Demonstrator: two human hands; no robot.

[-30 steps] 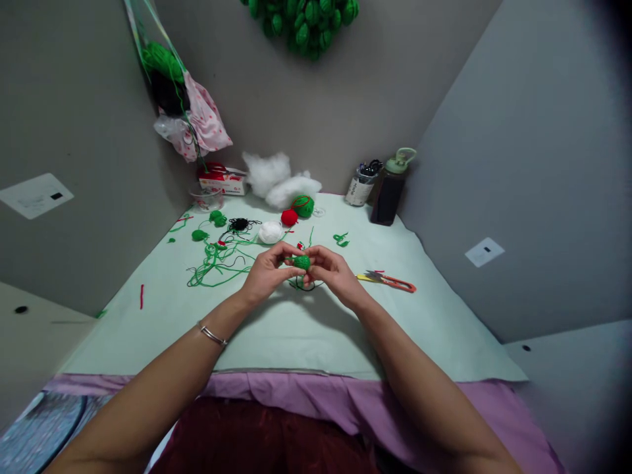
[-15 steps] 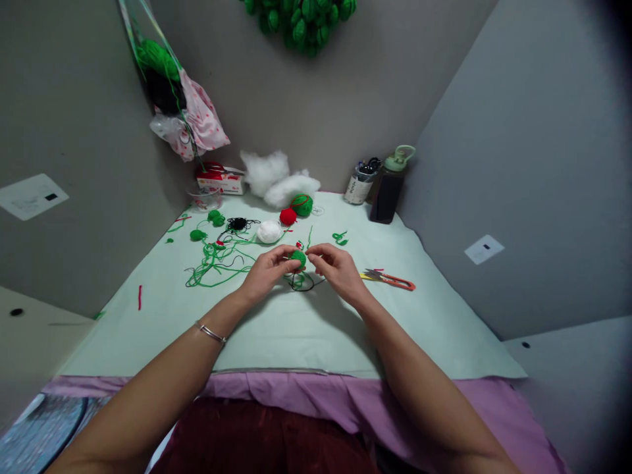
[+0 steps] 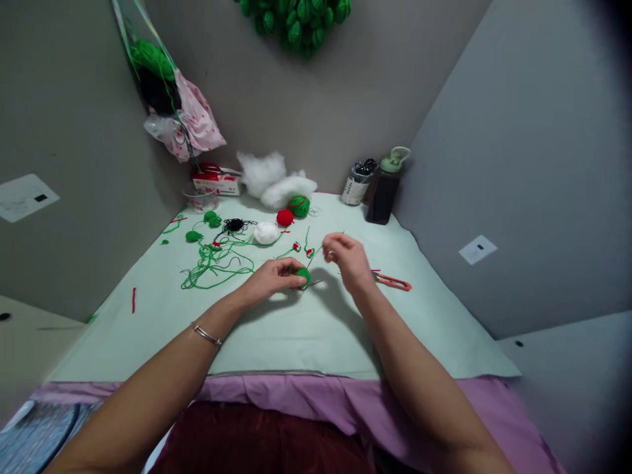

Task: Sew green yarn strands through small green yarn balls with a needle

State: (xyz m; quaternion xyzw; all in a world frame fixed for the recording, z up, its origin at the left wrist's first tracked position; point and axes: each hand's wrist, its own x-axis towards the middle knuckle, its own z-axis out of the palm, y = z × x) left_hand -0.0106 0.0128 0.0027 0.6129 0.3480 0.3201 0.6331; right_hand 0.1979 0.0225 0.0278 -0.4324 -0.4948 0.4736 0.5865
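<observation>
right hand [image 3: 345, 255] just pulled away from the round green yarn ball [image 3: 303, 274] left hand [image 3: 271, 281]'s gripping, pinching a thin dark strand [image 3: 315, 255], so probably tightening it

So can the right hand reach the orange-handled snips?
Probably yes: the orange-handled snips lie close by, handle uncovered, though the right hand seems to hold a thread.

The held green ball [image 3: 303, 272] is showing rough, matt yarn, the white fluff [image 3: 263, 174] is looking fibrous, and the bracelet [image 3: 206, 334] is gleaming like smooth metal.
</observation>
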